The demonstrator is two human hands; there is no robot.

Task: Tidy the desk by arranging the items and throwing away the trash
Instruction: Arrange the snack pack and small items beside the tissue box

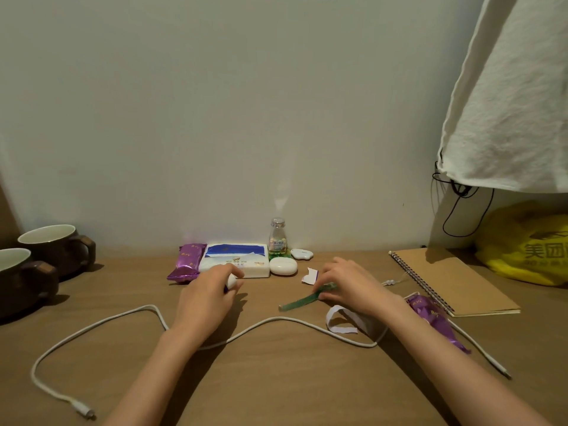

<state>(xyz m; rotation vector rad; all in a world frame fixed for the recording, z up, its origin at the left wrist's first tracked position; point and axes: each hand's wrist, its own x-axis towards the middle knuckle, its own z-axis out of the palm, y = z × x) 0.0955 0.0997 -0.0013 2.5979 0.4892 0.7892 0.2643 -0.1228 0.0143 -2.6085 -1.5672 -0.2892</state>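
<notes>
Toward twelve o'clock on the counter [276, 379], the left hand [209, 298] curls round a small white object [231, 281] while the right hand [353, 287] pinches the two o'clock end of a green strip [299, 302] lying near a paper scrap [310, 275], seemingly gathering trash for one trip.

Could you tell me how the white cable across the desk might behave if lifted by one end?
The white cable will probably be floppy: it lies in loose curves. Lifted, it would likely trail and could drag the white paper strip it runs beside. It looks thin, so probably light.
</notes>
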